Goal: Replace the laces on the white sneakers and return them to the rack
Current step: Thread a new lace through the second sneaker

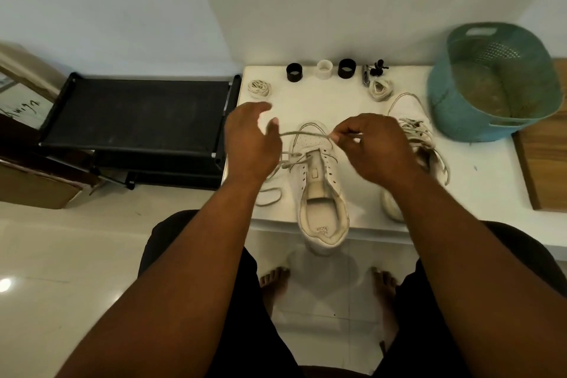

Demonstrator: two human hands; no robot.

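A white sneaker [319,190] lies on the white table [478,193], heel toward me and overhanging the front edge. A beige lace [302,134] runs through its lowest eyelets and arcs over the toe. My right hand [371,147] pinches one end of that lace above the toe. My left hand [253,138] hovers at the sneaker's left with fingers spread, the lace passing by its fingertips. The lace's other part trails off to the left [270,196]. A second white sneaker [420,150] with loose laces lies to the right, partly hidden by my right forearm.
A black shoe rack [138,120] stands left of the table. A teal basket [494,83] sits at the back right on a wooden board [543,169]. Two coiled laces [259,88] [380,89], three small rings [324,69] and a black clip line the table's far edge.
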